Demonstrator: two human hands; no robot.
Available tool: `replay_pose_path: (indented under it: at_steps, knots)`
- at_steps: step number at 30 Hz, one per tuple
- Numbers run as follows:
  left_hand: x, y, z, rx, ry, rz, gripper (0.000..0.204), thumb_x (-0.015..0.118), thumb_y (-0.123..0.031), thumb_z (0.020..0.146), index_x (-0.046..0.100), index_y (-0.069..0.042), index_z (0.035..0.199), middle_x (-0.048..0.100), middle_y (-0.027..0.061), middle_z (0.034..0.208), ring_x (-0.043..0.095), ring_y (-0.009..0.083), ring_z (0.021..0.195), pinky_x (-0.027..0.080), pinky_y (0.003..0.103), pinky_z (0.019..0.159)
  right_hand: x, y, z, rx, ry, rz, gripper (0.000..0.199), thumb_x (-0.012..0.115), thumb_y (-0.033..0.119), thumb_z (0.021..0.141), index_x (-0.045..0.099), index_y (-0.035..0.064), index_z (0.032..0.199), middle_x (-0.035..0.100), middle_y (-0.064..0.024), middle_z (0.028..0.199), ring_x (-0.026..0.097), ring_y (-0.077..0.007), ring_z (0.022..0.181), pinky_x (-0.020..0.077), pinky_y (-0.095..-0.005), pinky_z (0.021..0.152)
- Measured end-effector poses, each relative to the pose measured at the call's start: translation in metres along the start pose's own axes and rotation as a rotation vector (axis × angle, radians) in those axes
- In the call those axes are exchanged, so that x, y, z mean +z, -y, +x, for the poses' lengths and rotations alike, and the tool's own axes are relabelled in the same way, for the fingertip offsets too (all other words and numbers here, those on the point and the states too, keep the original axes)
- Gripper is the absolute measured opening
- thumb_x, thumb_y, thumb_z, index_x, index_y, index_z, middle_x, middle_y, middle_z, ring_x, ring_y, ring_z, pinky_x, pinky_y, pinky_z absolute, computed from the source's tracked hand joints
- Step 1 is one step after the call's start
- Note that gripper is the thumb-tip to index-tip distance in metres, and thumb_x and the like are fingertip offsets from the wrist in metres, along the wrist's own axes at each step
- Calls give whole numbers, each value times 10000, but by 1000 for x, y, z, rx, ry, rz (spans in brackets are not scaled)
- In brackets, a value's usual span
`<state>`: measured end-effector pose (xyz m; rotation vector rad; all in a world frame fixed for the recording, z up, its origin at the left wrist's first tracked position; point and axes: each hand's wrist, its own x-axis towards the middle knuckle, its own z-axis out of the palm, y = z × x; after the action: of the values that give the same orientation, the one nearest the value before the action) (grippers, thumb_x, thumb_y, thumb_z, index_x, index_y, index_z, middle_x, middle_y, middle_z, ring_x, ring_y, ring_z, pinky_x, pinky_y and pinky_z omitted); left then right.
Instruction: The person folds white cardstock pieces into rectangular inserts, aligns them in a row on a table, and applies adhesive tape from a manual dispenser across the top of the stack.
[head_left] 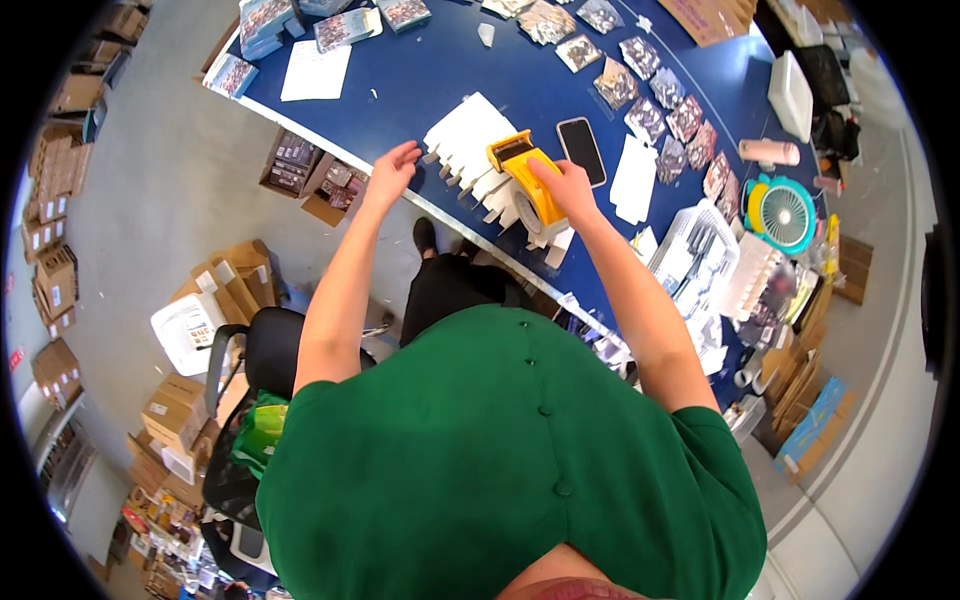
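My right hand (569,190) grips a yellow tape dispenser (535,182) with a wide roll of tape in it, over a row of overlapping white flat cartons (478,135) with flaps along their near side. My left hand (397,165) is held by the table's front edge, just left of the cartons. Its fingers reach toward them with nothing in the hand. A dark-screened phone (582,152) lies beyond my right hand, with another white flat card piece (634,178) to its right.
The blue table (400,75) carries several small clear packets (645,122) at the right. A white basket (698,240) and a teal fan (782,215) stand farther right. Stacked blue packs (265,25) and a white sheet (316,71) lie far left. Open cartons (290,163) sit below the edge.
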<state>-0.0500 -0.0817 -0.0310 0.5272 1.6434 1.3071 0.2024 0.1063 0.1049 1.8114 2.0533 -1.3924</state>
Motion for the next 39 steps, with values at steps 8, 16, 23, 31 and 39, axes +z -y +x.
replay_pose_path:
  at_steps: [8,16,23,31,39]
  knots:
    - [51,-4,-31,359,-457,430,172,670,-189,900,721,-111,1045,718,50,1007,692,279,850,545,327,701,1,2,-7,48,40,155,580,723,464,873,652,-59,1113,677,-89,926,635,-136,797,501,-260,703]
    - [44,-7,-31,477,-557,439,201,602,-125,906,708,-127,1077,723,30,941,688,243,805,555,347,662,5,12,-13,100,45,219,583,728,436,881,624,-64,1160,674,-100,989,636,-130,841,501,-243,730]
    - [66,-72,-11,597,-485,502,437,525,-56,847,582,-24,1279,523,144,1401,475,312,1309,383,417,1086,2,11,-12,85,47,195,582,727,432,881,622,-65,1165,675,-102,987,639,-135,844,500,-250,729]
    - [106,-67,14,443,-101,1077,611,500,-97,873,379,26,1460,282,172,1586,193,286,1501,103,455,1226,0,-2,2,36,84,124,628,714,492,860,658,-89,1090,685,-130,920,653,-166,811,512,-293,711]
    - [141,-66,-87,355,-282,983,775,635,-144,776,318,153,1418,248,353,1522,151,480,1465,81,583,1188,2,-9,19,58,177,128,698,733,485,851,598,-121,1170,670,-159,1039,668,-191,903,534,-307,752]
